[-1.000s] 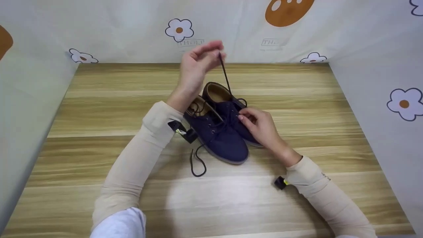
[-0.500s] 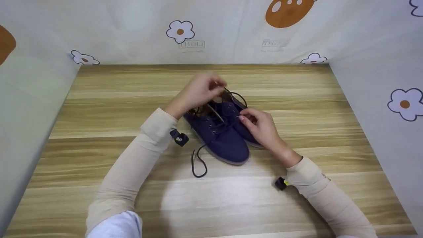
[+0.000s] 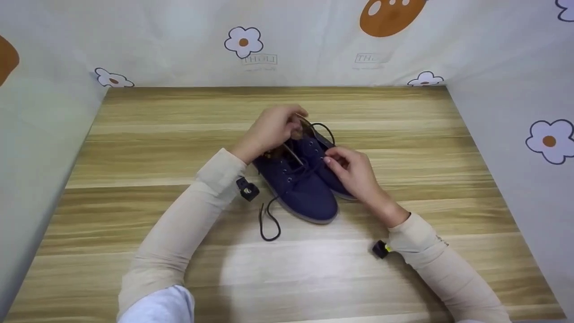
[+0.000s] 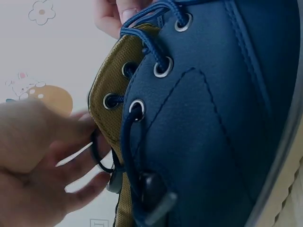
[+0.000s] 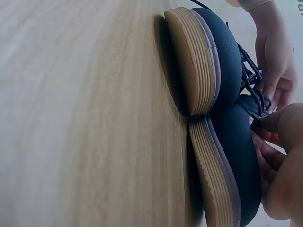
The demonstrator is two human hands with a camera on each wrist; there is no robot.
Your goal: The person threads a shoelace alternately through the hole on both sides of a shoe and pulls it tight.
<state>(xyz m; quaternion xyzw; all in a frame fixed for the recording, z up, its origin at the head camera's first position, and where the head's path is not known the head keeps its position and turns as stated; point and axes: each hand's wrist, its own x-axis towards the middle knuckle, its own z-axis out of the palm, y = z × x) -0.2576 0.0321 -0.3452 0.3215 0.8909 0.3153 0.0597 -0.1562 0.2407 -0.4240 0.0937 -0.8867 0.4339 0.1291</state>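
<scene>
Two navy lace-up shoes stand side by side on the wooden tabletop, toes toward me and to the right. The near shoe (image 3: 309,197) partly covers the far shoe (image 3: 331,176). My left hand (image 3: 274,128) is at the far shoe's opening, its fingers apart and a lace loop (image 4: 98,153) beside them in the left wrist view. Whether they touch that lace is unclear. My right hand (image 3: 354,172) pinches the far shoe's eyelet edge, thumb against the fingers. A dark lace (image 3: 328,130) arcs above the far shoe. Another lace (image 3: 271,235) lies loose by the near shoe.
A small black camera (image 3: 248,189) is strapped at the left wrist, another camera (image 3: 381,248) at the right. Behind the tabletop (image 3: 157,215) rises a pale curtain (image 3: 314,40) printed with flowers; it also borders both sides.
My left hand was raised, pulling a lace upright; it has come down to the far shoe's opening, and the lace now hangs in a slack arc. The right hand has stayed put.
</scene>
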